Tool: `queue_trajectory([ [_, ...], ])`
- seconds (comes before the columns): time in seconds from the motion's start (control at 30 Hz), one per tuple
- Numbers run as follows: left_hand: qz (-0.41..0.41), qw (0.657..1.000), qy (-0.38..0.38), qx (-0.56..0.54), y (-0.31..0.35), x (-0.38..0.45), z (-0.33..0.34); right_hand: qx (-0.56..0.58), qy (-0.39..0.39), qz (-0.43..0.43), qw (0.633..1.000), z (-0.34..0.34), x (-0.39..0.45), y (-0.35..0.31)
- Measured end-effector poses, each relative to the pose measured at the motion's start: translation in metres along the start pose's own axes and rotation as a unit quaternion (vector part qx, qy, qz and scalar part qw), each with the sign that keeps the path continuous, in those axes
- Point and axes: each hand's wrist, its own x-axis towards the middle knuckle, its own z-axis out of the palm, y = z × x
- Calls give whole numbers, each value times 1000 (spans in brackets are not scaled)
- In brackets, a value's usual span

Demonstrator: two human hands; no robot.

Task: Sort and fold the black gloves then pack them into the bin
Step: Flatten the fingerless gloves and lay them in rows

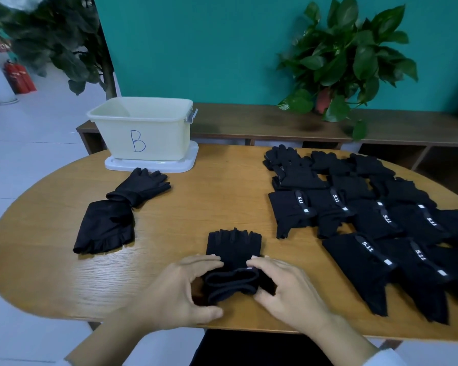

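Note:
A black fingerless glove [234, 249] lies flat on the wooden table [196, 202] near its front edge, its cuff end rolled back toward me. My left hand [180, 291] grips the rolled cuff from the left, and my right hand [283, 289] pinches it from the right. A pale bin marked B [143, 128] stands on its lid at the back left, and no gloves show inside it. Two folded black gloves lie at the left: a full-fingered one [140, 187] and a fingerless one [106, 228]. Several black gloves with 5.11 tabs [376, 225] are spread over the right side.
A potted green plant [347, 56] stands on a low wooden bench [262, 122] behind the table, against a teal wall. A taller plant [64, 43] and red fire extinguishers [20, 77] stand on the floor at the far left.

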Motion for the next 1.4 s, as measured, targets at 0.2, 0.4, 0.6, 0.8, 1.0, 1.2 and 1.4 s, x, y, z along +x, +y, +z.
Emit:
queue_trajectory([
  [0.2,-46,992,83,-88,-12,27,-3,30,141,112,983,5,20,-6],
  [0.4,-124,976,172,-50,-8,65,3,-40,174,246,953,13,51,-9],
  [0.6,-187,957,203,87,-3,81,10,-111,170,290,935,16,68,-9],
  [0.8,-203,945,214,143,7,81,11,-193,213,193,938,27,67,-3],
  [1.0,-181,939,239,168,7,71,8,-253,225,118,934,17,58,-2],
  [1.2,40,934,266,234,12,65,11,-270,194,-1,943,0,49,-3],
  [1.4,-56,955,67,284,18,69,33,-325,-78,-29,942,10,59,-2],
])
